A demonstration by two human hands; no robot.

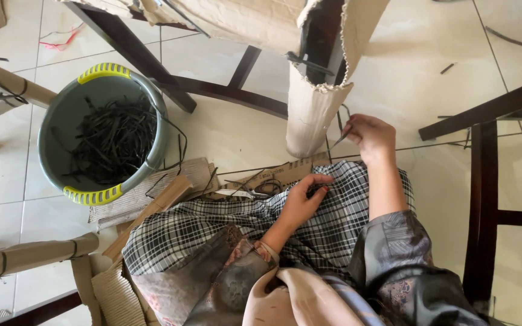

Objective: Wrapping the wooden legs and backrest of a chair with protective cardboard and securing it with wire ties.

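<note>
Down at the centre, the right hand is raised just past the knees, fingers pinched narrow around a thin dark strip that runs up toward the cardboard-wrapped chair leg beside it. The left hand rests on the checked cloth over the lap, fingers curled, their tips closed on something small and dark at the cloth; what it is cannot be made out.

Just ahead of the left hand, scissors lie among flat scraps of corrugated cardboard on the floor. Further left stands a grey plastic basket with yellow handles, partly filled with a tangle of dark strips; a few hang over its rim.

The surface is a floor of pale cream tiles with thin grout lines, littered with stray strip pieces and a red thread near the top left. Dark wooden furniture frames stand at the right and cross the top. More cardboard-wrapped legs, bound with dark strips, enter from the left edge and are cut off there. The wrapped furniture at the top is cut off as well, so its whole shape stays unclear.
</note>
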